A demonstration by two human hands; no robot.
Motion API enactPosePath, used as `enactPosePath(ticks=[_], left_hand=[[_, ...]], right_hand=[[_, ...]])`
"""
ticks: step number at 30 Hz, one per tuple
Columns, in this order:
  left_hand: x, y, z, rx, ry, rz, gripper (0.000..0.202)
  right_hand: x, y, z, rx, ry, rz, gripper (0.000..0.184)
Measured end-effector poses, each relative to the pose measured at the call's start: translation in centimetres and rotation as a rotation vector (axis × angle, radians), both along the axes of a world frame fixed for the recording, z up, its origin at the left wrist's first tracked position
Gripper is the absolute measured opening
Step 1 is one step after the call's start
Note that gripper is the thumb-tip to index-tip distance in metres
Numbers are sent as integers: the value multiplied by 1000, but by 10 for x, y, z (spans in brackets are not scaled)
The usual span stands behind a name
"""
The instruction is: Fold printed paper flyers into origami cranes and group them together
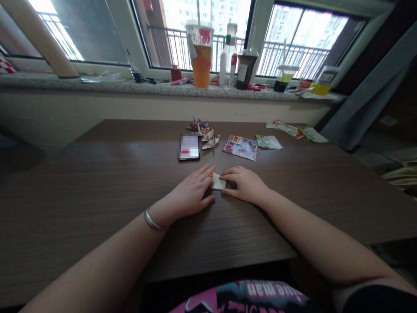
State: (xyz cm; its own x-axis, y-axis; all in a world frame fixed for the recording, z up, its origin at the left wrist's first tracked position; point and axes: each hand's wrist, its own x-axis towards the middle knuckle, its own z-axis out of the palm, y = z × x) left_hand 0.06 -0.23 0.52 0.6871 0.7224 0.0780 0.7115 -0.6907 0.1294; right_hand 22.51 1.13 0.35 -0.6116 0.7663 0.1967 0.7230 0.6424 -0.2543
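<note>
A small folded piece of paper [218,181], whitish with an orange patch at its left edge, lies on the table between my hands. My left hand [195,189] rests palm down, fingers stretched out and thumb apart, its fingertips over the paper's left edge. From the other side, my right hand [246,184] curves its fingers and thumb around the paper's right edge and appears to grip it. Just beyond them lies a phone [189,148] with a blurred screen. Several folded paper pieces [211,141] sit to the phone's right.
Farther back on the brown table [97,187] are a colourful printed packet [241,147], a stack of green-and-white paper [269,142] and more printed papers [288,128]. The window sill [156,89] holds a large orange drink cup [201,56], bottles, a dark cup [246,69] and pens.
</note>
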Motion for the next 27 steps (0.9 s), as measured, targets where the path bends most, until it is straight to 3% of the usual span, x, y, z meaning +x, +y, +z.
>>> enactPosePath(ticks=[5, 12, 20, 27], left_hand=[[-6, 4, -2, -32, -80, -12, 52], [-14, 9, 5, 59, -47, -4, 21], [-13, 8, 10, 165, 0, 35, 17], [-12, 13, 3, 58, -97, 92, 13]], right_hand=[[-1, 0, 0, 26, -18, 47, 36], [-5, -5, 2, 53, -38, 45, 24], [-8, -5, 4, 61, -34, 9, 13], [-12, -3, 0, 3, 4, -83, 5]])
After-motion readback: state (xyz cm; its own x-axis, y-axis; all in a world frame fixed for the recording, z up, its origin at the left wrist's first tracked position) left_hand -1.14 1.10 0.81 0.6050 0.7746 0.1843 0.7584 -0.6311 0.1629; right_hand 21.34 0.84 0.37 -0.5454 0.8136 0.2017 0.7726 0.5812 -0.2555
